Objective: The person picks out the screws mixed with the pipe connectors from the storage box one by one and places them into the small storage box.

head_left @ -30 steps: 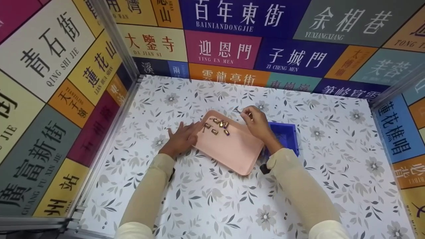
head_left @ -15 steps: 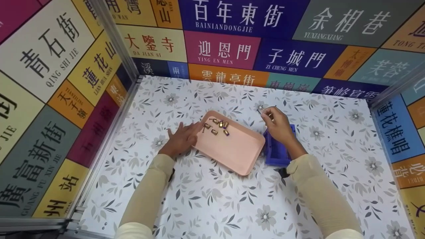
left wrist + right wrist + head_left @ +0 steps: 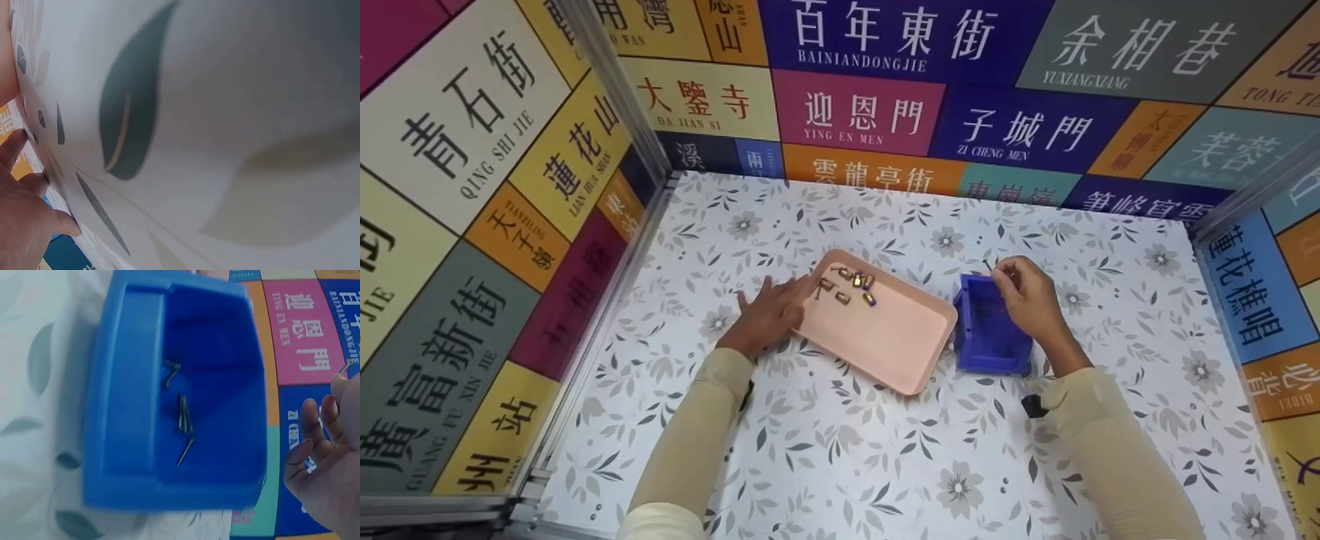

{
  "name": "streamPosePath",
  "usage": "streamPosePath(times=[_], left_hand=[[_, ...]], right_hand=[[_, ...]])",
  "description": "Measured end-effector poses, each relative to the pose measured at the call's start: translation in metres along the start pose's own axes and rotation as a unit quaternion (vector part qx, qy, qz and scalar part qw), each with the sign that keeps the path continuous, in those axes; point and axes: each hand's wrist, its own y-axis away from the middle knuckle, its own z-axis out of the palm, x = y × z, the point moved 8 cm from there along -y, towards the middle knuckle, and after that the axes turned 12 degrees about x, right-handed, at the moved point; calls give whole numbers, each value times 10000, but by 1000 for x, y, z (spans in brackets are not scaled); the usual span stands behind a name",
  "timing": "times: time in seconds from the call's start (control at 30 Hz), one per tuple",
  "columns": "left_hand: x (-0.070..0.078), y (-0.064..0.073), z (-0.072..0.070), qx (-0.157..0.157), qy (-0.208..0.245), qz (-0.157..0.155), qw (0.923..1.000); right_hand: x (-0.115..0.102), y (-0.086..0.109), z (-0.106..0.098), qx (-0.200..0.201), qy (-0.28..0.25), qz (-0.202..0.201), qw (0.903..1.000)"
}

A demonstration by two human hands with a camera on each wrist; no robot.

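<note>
My right hand (image 3: 1030,298) pinches a small dark screw (image 3: 988,265) over the far edge of a blue plastic bin (image 3: 994,366). Threads show on that screw at the fingertips in the right wrist view, where several loose screws (image 3: 184,413) lie on the bin's floor. My left hand (image 3: 765,321) rests with spread fingers at the left edge of a pink tray (image 3: 877,341). Several small brass-coloured pieces (image 3: 844,298) are grouped in the tray's far left end, with thin dark screws (image 3: 819,292) among them. In the left wrist view the fingertips touch the tabletop.
The tray and bin stand side by side on a white table covering (image 3: 840,465) with a leaf and flower print. Panels with Chinese lettering (image 3: 862,112) enclose the table at the back and both sides. Metal frame posts (image 3: 641,112) stand at the corners.
My right hand has moved right with the screw, from above the tray's far edge to the bin, uncovering more of the bin. The left hand and the brass-coloured pieces stay in place.
</note>
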Motion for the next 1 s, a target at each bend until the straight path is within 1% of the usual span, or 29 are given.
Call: streamPosePath(times=[0.1, 0.23, 0.47, 0.7, 1.0], left_hand=[[0, 0, 0, -12, -22, 8, 10000], [0, -1, 1, -23, -74, 42, 10000], [1, 0, -1, 141, -116, 209, 9996], [1, -1, -1, 131, -52, 205, 9997], [0, -1, 1, 77, -4, 147, 9999]], right_hand=[[7, 2, -8, 125, 116, 20, 9999], [15, 7, -14, 191, 242, 25, 9995], [27, 14, -19, 135, 286, 134, 9994], [29, 18, -21, 67, 312, 188, 9993], [31, 18, -23, 146, 279, 246, 9992]])
